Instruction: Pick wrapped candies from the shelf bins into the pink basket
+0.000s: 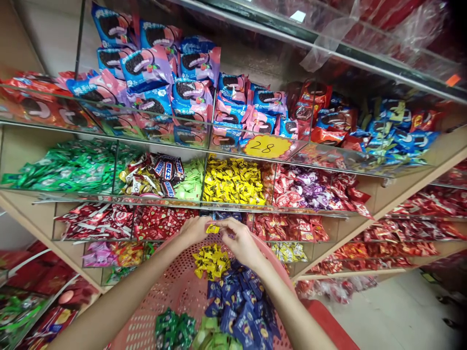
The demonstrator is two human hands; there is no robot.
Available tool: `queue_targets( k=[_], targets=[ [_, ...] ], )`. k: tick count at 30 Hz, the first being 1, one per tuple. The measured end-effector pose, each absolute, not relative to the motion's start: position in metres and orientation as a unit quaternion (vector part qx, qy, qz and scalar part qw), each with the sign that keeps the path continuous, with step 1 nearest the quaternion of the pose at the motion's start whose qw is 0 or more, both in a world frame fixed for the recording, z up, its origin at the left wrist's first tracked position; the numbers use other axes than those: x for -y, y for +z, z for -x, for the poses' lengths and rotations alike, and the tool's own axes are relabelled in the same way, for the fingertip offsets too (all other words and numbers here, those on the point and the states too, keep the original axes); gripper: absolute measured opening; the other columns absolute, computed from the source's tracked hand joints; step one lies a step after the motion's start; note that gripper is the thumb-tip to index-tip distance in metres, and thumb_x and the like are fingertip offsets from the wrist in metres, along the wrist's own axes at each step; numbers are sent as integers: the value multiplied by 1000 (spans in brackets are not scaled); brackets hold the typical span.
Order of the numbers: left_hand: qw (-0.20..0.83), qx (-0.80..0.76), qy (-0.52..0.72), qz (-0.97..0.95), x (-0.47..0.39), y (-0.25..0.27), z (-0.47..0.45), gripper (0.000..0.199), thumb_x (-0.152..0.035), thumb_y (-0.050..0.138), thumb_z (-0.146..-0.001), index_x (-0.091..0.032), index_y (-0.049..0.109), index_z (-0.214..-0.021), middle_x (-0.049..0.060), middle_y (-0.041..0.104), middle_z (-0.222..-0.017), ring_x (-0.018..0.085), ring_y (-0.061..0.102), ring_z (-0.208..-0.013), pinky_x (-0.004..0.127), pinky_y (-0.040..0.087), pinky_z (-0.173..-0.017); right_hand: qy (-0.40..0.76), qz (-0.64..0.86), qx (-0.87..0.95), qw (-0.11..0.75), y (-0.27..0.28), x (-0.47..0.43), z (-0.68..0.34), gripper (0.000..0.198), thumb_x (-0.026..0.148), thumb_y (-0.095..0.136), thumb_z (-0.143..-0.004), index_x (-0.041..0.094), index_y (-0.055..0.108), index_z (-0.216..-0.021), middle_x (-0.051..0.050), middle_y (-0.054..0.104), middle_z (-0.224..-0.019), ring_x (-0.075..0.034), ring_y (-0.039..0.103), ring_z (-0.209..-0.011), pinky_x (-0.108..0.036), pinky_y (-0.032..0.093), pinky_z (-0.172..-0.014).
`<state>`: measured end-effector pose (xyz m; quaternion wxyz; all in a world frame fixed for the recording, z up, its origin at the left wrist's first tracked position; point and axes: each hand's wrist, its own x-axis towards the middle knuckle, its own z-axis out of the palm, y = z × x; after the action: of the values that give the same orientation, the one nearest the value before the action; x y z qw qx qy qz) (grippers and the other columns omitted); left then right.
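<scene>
Far left shelves: red (pixel 36 109) and green packets (pixel 69 167) fill the glass-fronted bins at the left edge of the frame; more red bags lie in the lower left corner.
Upper shelf: blue-and-pink sandwich biscuit packs (pixel 156 73) are heaped in the upper centre, behind a glass lip.
Left hand: the left hand (pixel 195 228), centre frame, pinches one end of a yellow-wrapped candy (pixel 212 228), fingers closed narrow on it.
Yellow-wrapped candy: held between both hands, just above the far rim of the pink basket.
Right hand: the right hand (pixel 241 243) grips the other end, fingers curled tight.
Pink basket: the perforated pink basket (pixel 175 291), lower centre, holds a yellow candy pile (pixel 211 262), dark blue packets (pixel 241 301) and green packets (pixel 175 330).
Middle shelf: yellow candies (pixel 233 180) sit directly beyond the hands; a yellow price tag (pixel 266 146) reads 28.
Right shelves: red packets (pixel 412 228) run along wooden tiers to the right edge.
Floor: pale floor (pixel 397 311) shows in the lower right.
</scene>
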<state>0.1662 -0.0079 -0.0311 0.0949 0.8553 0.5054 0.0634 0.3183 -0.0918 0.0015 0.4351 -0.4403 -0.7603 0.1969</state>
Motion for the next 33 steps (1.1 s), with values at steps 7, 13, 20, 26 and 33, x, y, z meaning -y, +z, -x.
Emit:
queue_targets(
  k=[7,13,20,26,33],
  targets=[
    [98,-501,73,-857,9,-29,-166,43,-56,30,-81,-29,59,-96,4,67,-87,23,62,-85,28,43,-67,189,496,745,403,-14,89,-328,13,23,50,-82,19,63,-83,-4,56,-79,-14,52,-76,-26,40,-70],
    [123,-504,75,-851,8,-29,-166,45,-59,30,-80,-29,59,-95,3,67,-90,22,60,-88,28,42,-70,273,490,728,393,-21,86,-331,18,27,46,-83,16,59,-81,-1,58,-72,-12,51,-66,-23,41,-62],
    [121,-497,76,-856,6,-31,-166,43,-58,31,-80,-29,59,-96,4,67,-92,22,60,-89,28,42,-71,248,490,750,369,-33,83,-331,16,23,43,-84,17,57,-82,0,59,-75,-12,51,-68,-22,39,-65],
    [106,-492,77,-861,6,-31,-167,41,-55,31,-81,-28,59,-94,4,67,-88,22,60,-86,27,41,-68,195,525,786,261,-54,80,-333,15,13,42,-82,18,54,-74,1,56,-68,-11,49,-64,-21,34,-61],
    [107,-492,70,-861,8,-25,-168,38,-52,32,-81,-27,59,-92,3,66,-85,22,61,-84,26,41,-66,183,536,796,214,-71,78,-330,14,13,42,-82,19,53,-76,0,58,-72,-12,51,-67,-20,34,-62]
  ],
)
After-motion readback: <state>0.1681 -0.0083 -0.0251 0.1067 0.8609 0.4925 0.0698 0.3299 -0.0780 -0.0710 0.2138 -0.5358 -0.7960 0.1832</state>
